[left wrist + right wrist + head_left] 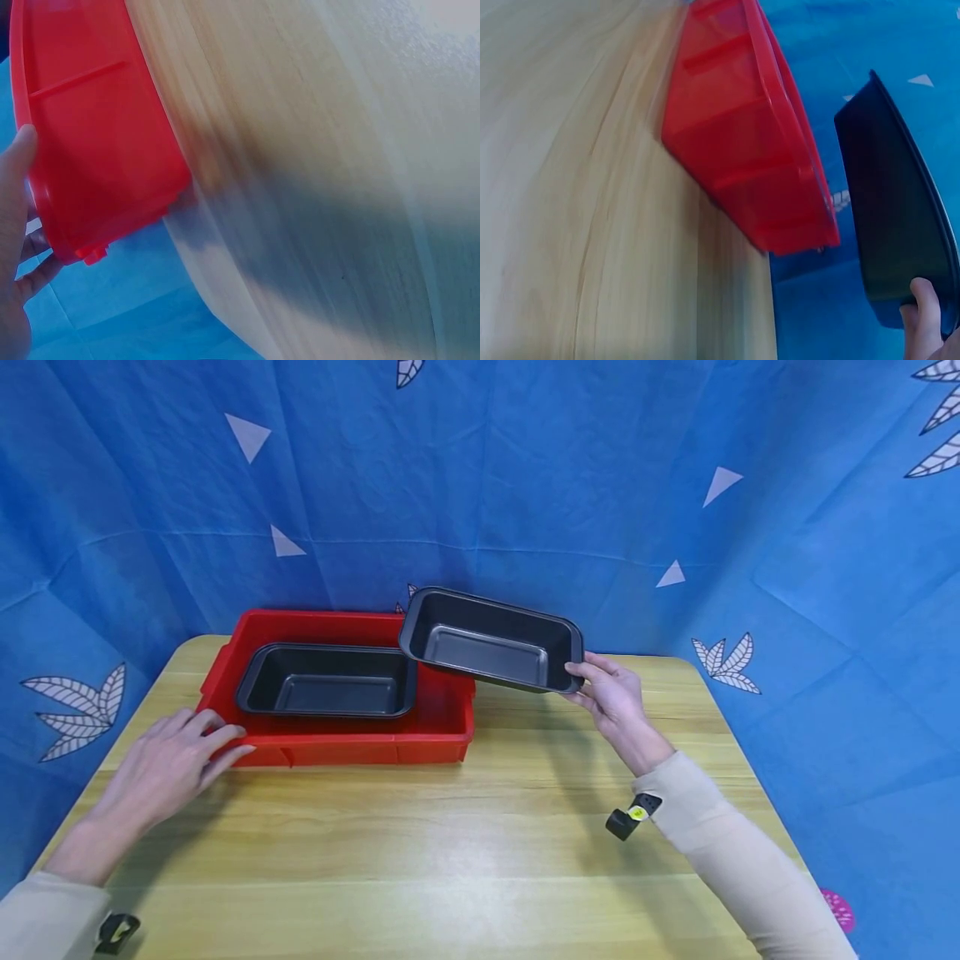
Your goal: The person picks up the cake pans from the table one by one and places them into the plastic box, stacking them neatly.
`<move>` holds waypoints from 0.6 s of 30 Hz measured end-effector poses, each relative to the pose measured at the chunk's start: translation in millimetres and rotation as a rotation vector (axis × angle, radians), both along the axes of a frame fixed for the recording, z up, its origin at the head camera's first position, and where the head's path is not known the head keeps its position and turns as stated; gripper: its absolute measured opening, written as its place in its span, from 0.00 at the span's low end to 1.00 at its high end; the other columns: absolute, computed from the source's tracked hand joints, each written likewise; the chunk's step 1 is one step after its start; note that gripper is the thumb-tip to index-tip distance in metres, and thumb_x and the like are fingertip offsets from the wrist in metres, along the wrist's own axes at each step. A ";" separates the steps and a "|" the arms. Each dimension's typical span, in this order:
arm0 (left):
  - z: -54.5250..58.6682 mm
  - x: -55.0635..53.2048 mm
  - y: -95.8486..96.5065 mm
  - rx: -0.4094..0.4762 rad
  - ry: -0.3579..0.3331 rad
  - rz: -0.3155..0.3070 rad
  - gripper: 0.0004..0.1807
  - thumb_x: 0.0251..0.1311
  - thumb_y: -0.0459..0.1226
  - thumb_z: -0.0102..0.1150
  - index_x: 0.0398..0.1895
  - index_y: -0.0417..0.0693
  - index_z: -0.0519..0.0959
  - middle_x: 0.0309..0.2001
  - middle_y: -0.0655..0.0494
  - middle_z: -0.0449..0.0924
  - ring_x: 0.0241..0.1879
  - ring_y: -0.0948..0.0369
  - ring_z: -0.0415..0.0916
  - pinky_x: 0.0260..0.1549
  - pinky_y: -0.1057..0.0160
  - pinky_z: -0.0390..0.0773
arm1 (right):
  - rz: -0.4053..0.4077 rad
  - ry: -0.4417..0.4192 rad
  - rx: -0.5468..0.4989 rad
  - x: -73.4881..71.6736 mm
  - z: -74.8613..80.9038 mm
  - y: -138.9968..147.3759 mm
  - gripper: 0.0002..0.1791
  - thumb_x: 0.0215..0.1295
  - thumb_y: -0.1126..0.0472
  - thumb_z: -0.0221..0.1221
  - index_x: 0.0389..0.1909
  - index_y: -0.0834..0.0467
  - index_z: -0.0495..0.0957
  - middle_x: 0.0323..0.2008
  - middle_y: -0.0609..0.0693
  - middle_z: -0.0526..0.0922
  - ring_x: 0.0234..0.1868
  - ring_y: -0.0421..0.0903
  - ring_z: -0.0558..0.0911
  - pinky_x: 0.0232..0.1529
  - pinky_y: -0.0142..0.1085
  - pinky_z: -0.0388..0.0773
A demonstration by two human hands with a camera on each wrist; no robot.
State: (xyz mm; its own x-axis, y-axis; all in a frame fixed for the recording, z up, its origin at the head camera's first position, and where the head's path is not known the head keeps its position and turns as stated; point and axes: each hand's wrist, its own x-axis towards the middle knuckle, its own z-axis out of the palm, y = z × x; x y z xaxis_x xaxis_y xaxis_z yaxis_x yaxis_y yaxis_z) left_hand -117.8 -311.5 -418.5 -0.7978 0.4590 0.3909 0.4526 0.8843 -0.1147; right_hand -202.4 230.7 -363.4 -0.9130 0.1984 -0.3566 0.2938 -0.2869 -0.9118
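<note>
My right hand (611, 693) pinches the right end of a dark loaf pan (487, 647), thumb over its rim. This pan is held in the air, tilted, above the right back part of a red bin (337, 750). In the right wrist view the pan's outer side (889, 210) shows, with fingertips against its end. A second dark loaf pan (326, 693) lies inside the bin toward the left. My left hand (176, 756) grips the bin's front left corner, thumb at the front rim (41, 180) and fingers around the end; some fingers are partly hidden.
The bin stands at the back left of a light wooden table (450, 860). Behind and beside the table hangs a blue cloth (525, 468) with leaf and triangle prints. The table's back edge lies close to the cloth.
</note>
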 end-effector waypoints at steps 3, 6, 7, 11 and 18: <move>0.3 0.1 0.2 -0.001 0.003 -0.001 0.25 0.44 0.41 0.83 0.48 0.43 0.88 0.38 0.40 0.82 0.36 0.46 0.76 0.37 0.40 0.83 | 0.015 0.001 0.014 -2.2 -1.8 -9.9 0.36 0.71 0.69 0.62 0.78 0.57 0.66 0.77 0.60 0.69 0.50 0.43 0.89 0.39 0.29 0.89; 0.6 0.2 -0.2 -0.001 0.006 -0.004 0.25 0.44 0.40 0.83 0.48 0.43 0.88 0.38 0.40 0.82 0.37 0.46 0.76 0.37 0.40 0.83 | 0.026 0.005 0.028 -4.0 -3.7 -20.9 0.34 0.70 0.69 0.62 0.77 0.57 0.68 0.73 0.60 0.73 0.51 0.45 0.89 0.39 0.30 0.89; 0.6 0.2 -0.2 0.000 0.006 -0.003 0.25 0.44 0.40 0.83 0.48 0.43 0.88 0.38 0.40 0.82 0.37 0.46 0.76 0.37 0.40 0.83 | 0.029 0.009 0.027 -4.4 -4.1 -24.6 0.34 0.70 0.69 0.63 0.76 0.57 0.68 0.71 0.60 0.75 0.50 0.45 0.89 0.40 0.31 0.89; 0.3 -0.1 -0.2 0.003 -0.003 0.004 0.25 0.44 0.41 0.84 0.48 0.43 0.88 0.38 0.40 0.82 0.36 0.46 0.76 0.37 0.40 0.83 | 0.041 0.033 0.019 -5.2 -4.7 -40.1 0.33 0.69 0.70 0.63 0.74 0.60 0.69 0.59 0.56 0.80 0.42 0.42 0.90 0.40 0.32 0.90; 1.1 -0.5 -0.5 -0.001 -0.002 0.001 0.25 0.44 0.40 0.83 0.48 0.44 0.88 0.38 0.41 0.82 0.36 0.46 0.76 0.36 0.40 0.83 | 0.052 0.050 0.018 -6.9 -6.2 -67.0 0.33 0.66 0.71 0.64 0.73 0.62 0.71 0.52 0.57 0.83 0.34 0.42 0.90 0.35 0.31 0.89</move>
